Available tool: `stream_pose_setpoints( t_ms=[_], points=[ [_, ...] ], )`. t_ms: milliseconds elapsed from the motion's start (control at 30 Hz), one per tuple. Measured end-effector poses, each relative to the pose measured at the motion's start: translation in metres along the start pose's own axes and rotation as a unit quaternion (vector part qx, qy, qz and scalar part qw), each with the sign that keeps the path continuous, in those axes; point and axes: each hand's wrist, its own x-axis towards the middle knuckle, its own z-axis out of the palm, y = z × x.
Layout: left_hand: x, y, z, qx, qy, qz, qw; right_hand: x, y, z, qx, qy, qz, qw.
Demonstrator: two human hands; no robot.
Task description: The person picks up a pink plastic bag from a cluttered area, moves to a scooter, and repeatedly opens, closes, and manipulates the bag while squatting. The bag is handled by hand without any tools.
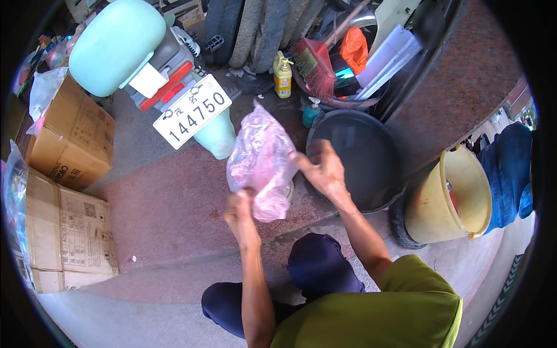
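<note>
A thin pink plastic bag [260, 151] hangs in front of my knees, crumpled and puffed, with something pinkish showing faintly through it; what that is I cannot make out. My left hand [239, 211] is closed on the bag's lower left edge. On the other side, my right hand [324, 171] has its fingers apart, slightly blurred, and one fingertip reaches the bag's right edge. Behind that hand lies a wide black basin [371, 156] with dark liquid or a dark bottom. Part of a small round rim [290, 190] shows beneath the bag.
A scooter [168, 69] with a white plate stands ahead. Cardboard boxes [72, 232] stack at left. Beyond the basin are a yellow pump bottle [282, 75], a teal bottle [311, 113] and a tub with a red brush [316, 64]. A cream bucket [423, 211] stands right.
</note>
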Motion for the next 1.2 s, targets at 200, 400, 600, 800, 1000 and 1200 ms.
stream_pose_setpoints(
  t_ms=[200, 400, 600, 800, 1000, 1200],
  points=[
    [0.052, -0.053, 0.004, -0.094, 0.065, -0.123, 0.986, 0.005, 0.003, 0.025, 0.055, -0.077, -0.007, 0.995],
    [0.038, -0.068, 0.016, 0.019, 0.027, -0.088, 0.996, 0.016, -0.007, 0.029, -0.119, -0.132, -0.074, 0.981],
    [0.042, -0.092, -0.001, 0.091, 0.093, -0.073, 0.989, 0.036, 0.020, -0.002, -0.018, -0.059, 0.009, 0.998],
    [0.038, -0.093, 0.004, 0.083, 0.074, -0.026, 0.993, 0.023, -0.003, 0.010, 0.001, -0.170, -0.142, 0.975],
    [0.034, -0.078, -0.002, 0.103, 0.046, -0.072, 0.991, 0.046, -0.008, -0.011, -0.230, -0.166, -0.086, 0.955],
    [0.030, -0.084, -0.003, 0.071, 0.012, -0.050, 0.996, 0.058, -0.047, 0.010, -0.101, -0.002, -0.185, 0.978]
  ],
)
